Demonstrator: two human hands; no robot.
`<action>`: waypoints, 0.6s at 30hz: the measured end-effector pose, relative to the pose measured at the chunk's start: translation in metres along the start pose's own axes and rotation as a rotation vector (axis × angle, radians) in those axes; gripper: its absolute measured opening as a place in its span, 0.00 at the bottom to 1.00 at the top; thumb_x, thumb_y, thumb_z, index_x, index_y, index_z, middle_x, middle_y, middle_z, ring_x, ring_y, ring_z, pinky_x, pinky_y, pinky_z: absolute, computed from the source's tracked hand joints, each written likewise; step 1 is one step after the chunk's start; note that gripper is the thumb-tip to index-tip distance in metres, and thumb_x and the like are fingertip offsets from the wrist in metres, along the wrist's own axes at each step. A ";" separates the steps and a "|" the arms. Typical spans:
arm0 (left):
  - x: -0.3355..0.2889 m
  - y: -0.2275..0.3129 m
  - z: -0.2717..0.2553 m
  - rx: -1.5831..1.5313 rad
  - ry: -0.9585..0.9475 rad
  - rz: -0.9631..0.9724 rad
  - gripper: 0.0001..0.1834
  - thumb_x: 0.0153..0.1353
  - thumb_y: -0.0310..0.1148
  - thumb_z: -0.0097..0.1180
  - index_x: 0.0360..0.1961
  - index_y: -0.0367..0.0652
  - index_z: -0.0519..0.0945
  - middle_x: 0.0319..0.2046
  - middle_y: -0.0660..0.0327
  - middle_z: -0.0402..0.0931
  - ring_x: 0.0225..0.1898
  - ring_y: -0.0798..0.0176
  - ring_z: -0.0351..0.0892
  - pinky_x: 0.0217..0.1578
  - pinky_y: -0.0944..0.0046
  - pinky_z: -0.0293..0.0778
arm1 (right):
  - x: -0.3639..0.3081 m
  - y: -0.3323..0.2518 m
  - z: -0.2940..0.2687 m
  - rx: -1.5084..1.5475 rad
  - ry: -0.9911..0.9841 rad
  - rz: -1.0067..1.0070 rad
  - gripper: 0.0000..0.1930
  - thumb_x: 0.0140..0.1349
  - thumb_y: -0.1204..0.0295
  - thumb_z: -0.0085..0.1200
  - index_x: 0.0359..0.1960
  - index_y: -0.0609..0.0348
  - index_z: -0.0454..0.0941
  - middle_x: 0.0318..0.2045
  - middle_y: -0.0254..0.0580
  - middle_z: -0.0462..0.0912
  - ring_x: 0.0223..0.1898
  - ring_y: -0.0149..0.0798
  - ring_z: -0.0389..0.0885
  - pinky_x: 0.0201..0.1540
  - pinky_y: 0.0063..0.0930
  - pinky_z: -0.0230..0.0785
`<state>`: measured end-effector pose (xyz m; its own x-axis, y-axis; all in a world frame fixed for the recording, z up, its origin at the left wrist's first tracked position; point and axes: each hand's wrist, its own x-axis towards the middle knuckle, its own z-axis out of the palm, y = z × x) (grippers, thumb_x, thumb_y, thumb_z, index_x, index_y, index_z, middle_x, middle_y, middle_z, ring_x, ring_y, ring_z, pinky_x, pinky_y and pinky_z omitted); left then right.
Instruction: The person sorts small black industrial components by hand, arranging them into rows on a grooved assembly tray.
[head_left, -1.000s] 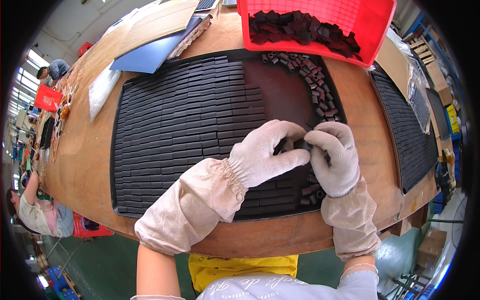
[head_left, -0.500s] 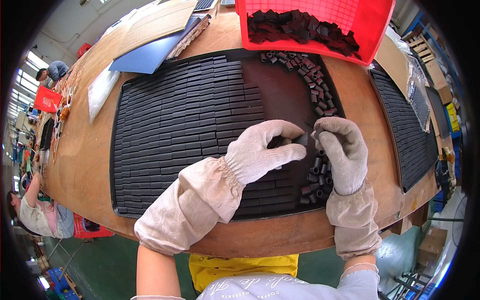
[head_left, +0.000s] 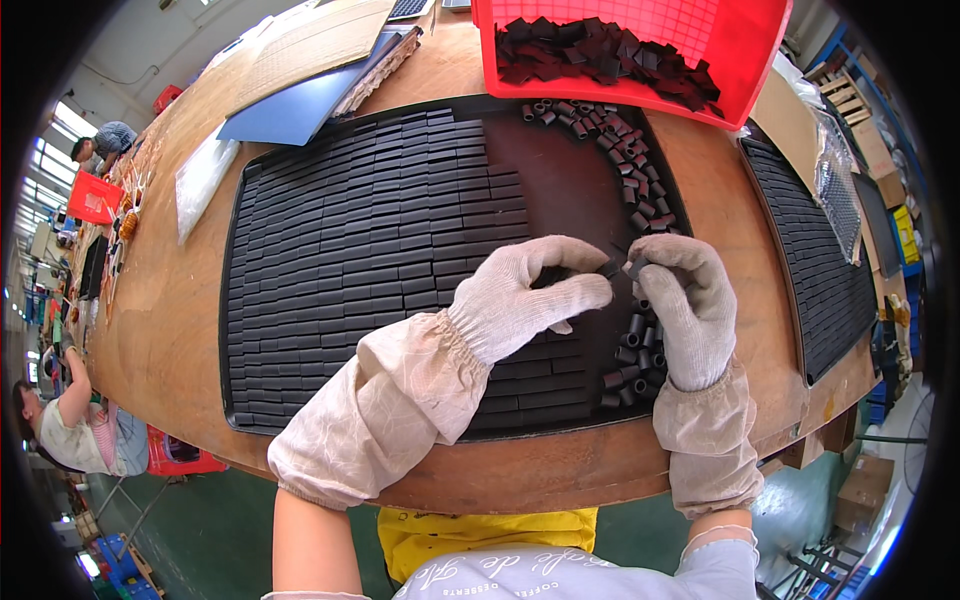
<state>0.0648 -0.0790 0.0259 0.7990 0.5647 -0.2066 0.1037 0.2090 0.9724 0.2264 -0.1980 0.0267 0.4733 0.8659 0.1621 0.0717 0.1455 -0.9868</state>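
My gloved left hand (head_left: 530, 290) pinches a small dark flat piece (head_left: 611, 268) between thumb and fingertips. Right beside it, my gloved right hand (head_left: 690, 300) grips a short dark tube (head_left: 635, 268), partly hidden by the fingers. The two pieces almost meet; I cannot tell whether they touch. Both hands hover above a large black tray (head_left: 565, 190). Tight rows of slim black pieces (head_left: 360, 250) cover its left and middle. Loose short black tubes (head_left: 640, 175) lie scattered along its right side, with more under my right hand.
A red crate (head_left: 570, 93) of dark flat squares (head_left: 610, 55) stands beyond the tray. Another filled tray (head_left: 810, 270) lies at right, partly under bubble wrap (head_left: 838, 180). Cardboard (head_left: 310, 50) and a blue panel (head_left: 290, 115) rest at far left. A co-worker (head_left: 90, 430) is left.
My left fingertips have shifted slightly, and the flat piece now shows less, tilted toward the tube. My right hand has stayed nearly in place. The co-worker's arm at left has moved.
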 end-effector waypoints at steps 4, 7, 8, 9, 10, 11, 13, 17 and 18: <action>0.000 -0.002 0.000 -0.103 -0.011 0.015 0.17 0.63 0.34 0.63 0.51 0.37 0.80 0.36 0.65 0.82 0.33 0.76 0.78 0.31 0.74 0.76 | 0.005 0.010 -0.004 -0.132 -0.033 -0.148 0.12 0.61 0.84 0.55 0.47 0.62 0.79 0.40 0.35 0.79 0.36 0.26 0.77 0.41 0.20 0.70; 0.000 -0.003 -0.002 -0.079 -0.022 0.029 0.17 0.63 0.33 0.63 0.51 0.38 0.80 0.37 0.65 0.82 0.34 0.76 0.78 0.32 0.74 0.76 | 0.005 0.004 -0.002 -0.368 -0.252 -0.221 0.15 0.57 0.84 0.55 0.46 0.61 0.82 0.38 0.42 0.77 0.35 0.33 0.78 0.40 0.24 0.70; 0.000 -0.003 -0.003 -0.079 -0.022 0.029 0.17 0.63 0.33 0.63 0.51 0.38 0.80 0.37 0.65 0.82 0.34 0.76 0.78 0.32 0.74 0.76 | 0.006 0.001 -0.002 -0.368 -0.252 -0.222 0.15 0.57 0.84 0.55 0.46 0.61 0.82 0.38 0.42 0.77 0.35 0.33 0.78 0.40 0.24 0.70; 0.001 -0.003 -0.004 -0.047 -0.023 0.015 0.17 0.63 0.33 0.64 0.51 0.39 0.80 0.36 0.65 0.82 0.33 0.76 0.77 0.33 0.75 0.76 | 0.006 -0.001 -0.003 -0.410 -0.286 -0.221 0.14 0.58 0.84 0.55 0.46 0.61 0.81 0.38 0.42 0.77 0.36 0.32 0.77 0.40 0.24 0.70; 0.002 -0.004 -0.004 -0.015 -0.024 0.001 0.17 0.63 0.33 0.64 0.51 0.40 0.80 0.36 0.66 0.82 0.33 0.77 0.77 0.33 0.75 0.75 | 0.006 -0.001 -0.003 -0.453 -0.321 -0.221 0.14 0.58 0.84 0.54 0.45 0.62 0.81 0.39 0.41 0.77 0.37 0.31 0.77 0.41 0.24 0.70; 0.001 -0.004 -0.004 -0.014 -0.024 0.000 0.17 0.63 0.33 0.64 0.51 0.40 0.80 0.36 0.66 0.82 0.33 0.77 0.77 0.33 0.75 0.75 | 0.006 0.002 -0.004 -0.451 -0.321 -0.221 0.14 0.58 0.84 0.54 0.45 0.62 0.81 0.39 0.41 0.77 0.37 0.31 0.77 0.41 0.24 0.70; -0.001 -0.002 -0.001 0.031 -0.021 0.032 0.17 0.62 0.33 0.65 0.51 0.41 0.80 0.36 0.66 0.81 0.33 0.77 0.76 0.32 0.75 0.75 | 0.005 0.007 -0.007 -0.246 -0.197 -0.200 0.12 0.60 0.84 0.54 0.46 0.63 0.80 0.41 0.38 0.77 0.38 0.29 0.77 0.43 0.22 0.70; 0.001 -0.010 -0.005 0.272 0.022 0.291 0.18 0.61 0.33 0.65 0.51 0.41 0.80 0.37 0.68 0.80 0.33 0.78 0.75 0.31 0.75 0.74 | 0.003 0.001 -0.004 -0.120 -0.086 -0.036 0.11 0.64 0.83 0.53 0.47 0.63 0.78 0.44 0.34 0.76 0.42 0.24 0.76 0.47 0.19 0.70; -0.001 -0.005 -0.002 0.142 0.004 0.184 0.18 0.60 0.33 0.66 0.51 0.41 0.79 0.38 0.68 0.79 0.33 0.78 0.75 0.31 0.75 0.73 | 0.003 0.002 -0.004 -0.121 -0.086 -0.036 0.11 0.64 0.83 0.53 0.47 0.63 0.78 0.44 0.34 0.76 0.42 0.24 0.76 0.47 0.19 0.70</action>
<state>0.0625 -0.0787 0.0209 0.8097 0.5864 -0.0245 0.0389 -0.0120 0.9992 0.2319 -0.1972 0.0254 0.3917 0.8997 0.1924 0.1954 0.1230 -0.9730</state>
